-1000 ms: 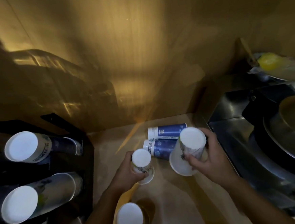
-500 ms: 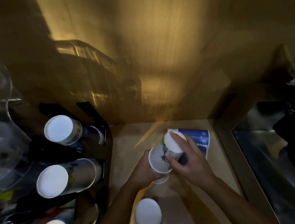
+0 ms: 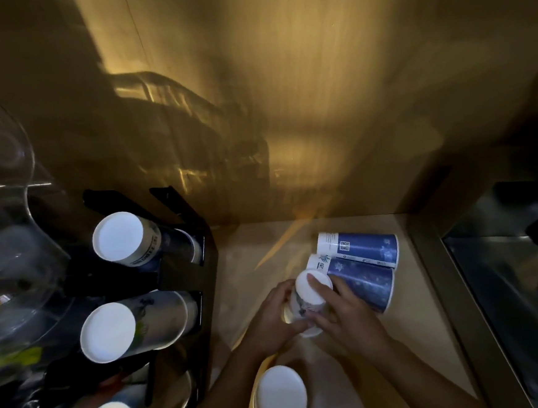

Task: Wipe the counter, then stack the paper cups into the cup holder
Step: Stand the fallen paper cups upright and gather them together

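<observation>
Since the earlier frame the right hand point(image 3: 344, 313) has pressed its cup down over the left hand's; both now clasp one nested cup pair point(image 3: 310, 294), base up, at six o'clock on the counter point(image 3: 425, 330). The left hand point(image 3: 270, 319) is nearer the cup holder point(image 3: 176, 275), which lies at nine o'clock, its stacks' long axes tilted toward the camera. Two blue cups point(image 3: 362, 261) lie on their sides at one o'clock (untouched). Fingertips beneath the pair are hidden; lighting is dim.
</observation>
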{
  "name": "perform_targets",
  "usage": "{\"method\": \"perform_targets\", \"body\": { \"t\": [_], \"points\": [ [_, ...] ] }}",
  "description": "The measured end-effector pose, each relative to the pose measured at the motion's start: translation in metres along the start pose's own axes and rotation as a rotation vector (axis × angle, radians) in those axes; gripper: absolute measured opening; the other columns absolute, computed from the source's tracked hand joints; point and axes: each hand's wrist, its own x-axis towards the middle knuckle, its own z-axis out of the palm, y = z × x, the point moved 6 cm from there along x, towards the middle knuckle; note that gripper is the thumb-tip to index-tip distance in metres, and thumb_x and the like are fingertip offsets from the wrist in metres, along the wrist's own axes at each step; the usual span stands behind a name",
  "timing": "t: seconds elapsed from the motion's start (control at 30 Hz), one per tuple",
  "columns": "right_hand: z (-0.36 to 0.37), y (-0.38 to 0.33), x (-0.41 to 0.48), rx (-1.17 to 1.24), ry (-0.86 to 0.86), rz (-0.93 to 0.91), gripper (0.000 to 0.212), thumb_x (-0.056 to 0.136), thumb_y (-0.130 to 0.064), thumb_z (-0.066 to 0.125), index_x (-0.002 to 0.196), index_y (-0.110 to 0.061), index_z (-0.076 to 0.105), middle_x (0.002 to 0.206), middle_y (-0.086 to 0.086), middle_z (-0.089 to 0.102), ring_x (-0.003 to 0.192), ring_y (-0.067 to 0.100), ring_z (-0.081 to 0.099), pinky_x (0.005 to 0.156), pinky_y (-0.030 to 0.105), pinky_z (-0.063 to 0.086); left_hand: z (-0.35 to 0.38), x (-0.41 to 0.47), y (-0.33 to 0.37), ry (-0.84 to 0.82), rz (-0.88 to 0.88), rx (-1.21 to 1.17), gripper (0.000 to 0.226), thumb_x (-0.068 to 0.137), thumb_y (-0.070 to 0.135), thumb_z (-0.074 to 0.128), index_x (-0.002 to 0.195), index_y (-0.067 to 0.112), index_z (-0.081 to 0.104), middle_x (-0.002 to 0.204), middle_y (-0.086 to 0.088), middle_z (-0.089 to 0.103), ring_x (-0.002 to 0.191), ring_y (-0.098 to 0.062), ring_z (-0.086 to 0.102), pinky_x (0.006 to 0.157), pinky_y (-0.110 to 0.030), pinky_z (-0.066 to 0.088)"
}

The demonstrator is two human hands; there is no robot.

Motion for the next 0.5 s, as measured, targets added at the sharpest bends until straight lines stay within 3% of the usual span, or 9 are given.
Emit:
{"method": "perform_targets", "body": {
  "t": [0.13,0.3,0.4,0.5],
  "points": [
    [0.003,0.007,0.003,-0.042,-0.041,-0.004,0.063,0.087,-0.038,0.056,0.140,-0.033,0.023,0.142,0.004,0.033,0.126,0.021,0.037,0.101,0.034,0.038,0.001,0.004,0.003,-0.012,0.002,0.003,0.070,0.059,0.046,0.078,0.116,0.061,0.039,0.122,0.016,0.055,0.109,-0.001,0.054,0.095,-0.036,0.051],
    [0.008,0.013,0.002,-0.090,-0.049,0.019,0.064,0.086,-0.045,0.053,0.140,-0.037,0.018,0.142,0.002,0.033,0.126,0.020,0.036,0.097,0.033,0.038,-0.001,0.006,0.008,-0.036,0.000,0.027,0.066,0.058,0.046,0.079,0.114,0.053,0.044,0.120,0.015,0.056,0.108,-0.002,0.055,0.093,-0.031,0.051],
    [0.007,0.013,0.003,-0.078,-0.059,0.023,0.064,0.085,-0.046,0.053,0.140,-0.036,0.020,0.141,0.003,0.034,0.125,0.020,0.037,0.097,0.034,0.039,-0.005,0.009,0.015,-0.110,-0.012,0.070,0.068,0.064,0.026,0.081,0.118,0.042,0.043,0.122,0.008,0.056,0.112,-0.008,0.054,0.094,-0.028,0.049],
    [0.005,0.010,0.006,-0.078,-0.098,0.035,0.063,0.086,-0.048,0.052,0.139,-0.038,0.019,0.144,0.001,0.031,0.126,0.020,0.036,0.098,0.035,0.039,-0.009,0.019,0.019,-0.303,-0.062,0.226,0.066,0.073,0.006,0.075,0.130,0.016,0.043,0.131,-0.007,0.053,0.118,-0.020,0.052,0.102,-0.036,0.044]
  ]
}}
